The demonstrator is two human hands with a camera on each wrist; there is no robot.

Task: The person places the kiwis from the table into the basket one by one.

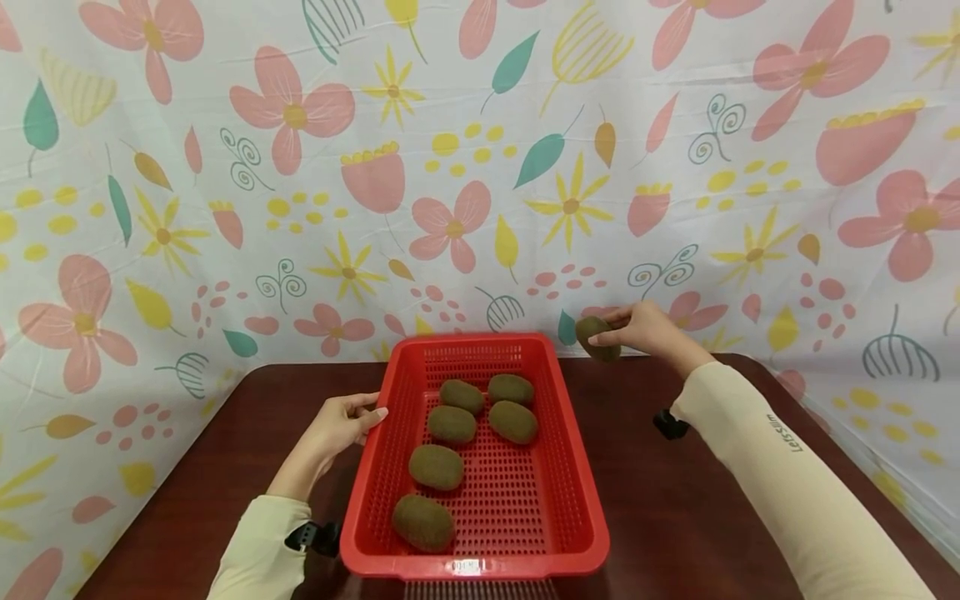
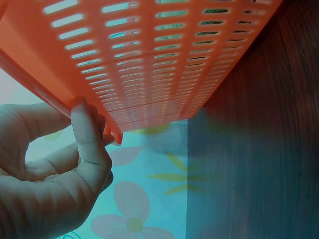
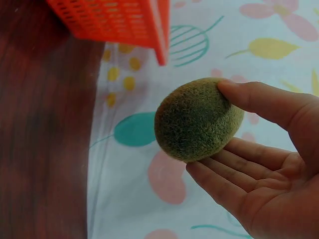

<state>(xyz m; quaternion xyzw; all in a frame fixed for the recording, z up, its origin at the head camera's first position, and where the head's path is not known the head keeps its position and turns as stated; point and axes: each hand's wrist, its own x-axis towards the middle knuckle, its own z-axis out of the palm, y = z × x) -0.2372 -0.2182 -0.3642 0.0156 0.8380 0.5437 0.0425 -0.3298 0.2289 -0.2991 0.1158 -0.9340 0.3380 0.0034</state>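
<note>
A red plastic basket point(image 1: 510, 517) with slotted walls sits in the middle of the table, and several brown kiwis point(image 1: 436, 467) lie inside, mostly along its left side and far end. My left hand point(image 1: 339, 429) pinches the basket's left rim between thumb and fingers; the left wrist view shows the fingers point(image 2: 87, 134) curled at that rim. Beyond the basket's right side, my right hand point(image 1: 637, 327) holds one fuzzy kiwi point(image 3: 197, 119) in the air, thumb on one side and fingers beneath it.
The dark wooden table point(image 1: 660, 500) extends on both sides of the basket. Behind it hangs a white cloth point(image 1: 465, 108) printed with flowers and leaves. A white label point(image 1: 467, 567) is on the basket's near rim.
</note>
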